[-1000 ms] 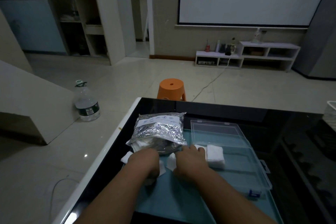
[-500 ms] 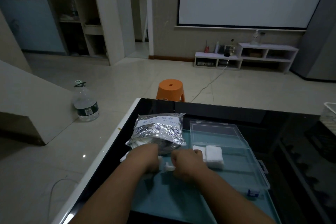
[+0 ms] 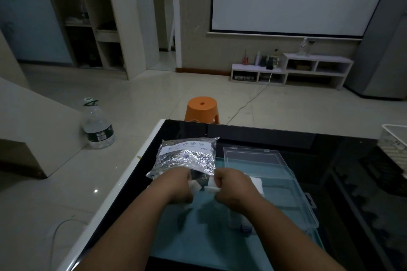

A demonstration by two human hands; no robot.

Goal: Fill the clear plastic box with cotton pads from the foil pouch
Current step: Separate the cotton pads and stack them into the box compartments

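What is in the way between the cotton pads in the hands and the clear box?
Nothing visible. The left hand and right hand hold cotton pads right beside the clear box, which is open, its lid folded back.

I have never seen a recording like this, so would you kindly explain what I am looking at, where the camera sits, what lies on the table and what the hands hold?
There is no machine here: a person works with bare hands, and the picture comes from a camera worn on the head, looking forward and down. On the black table lie a teal mat, a foil pouch and, to its right, a clear plastic box with its lid open and some white pads already inside. The left hand and right hand meet in front of the pouch, each pinching white cotton. Whether that is one piece or two I cannot tell.
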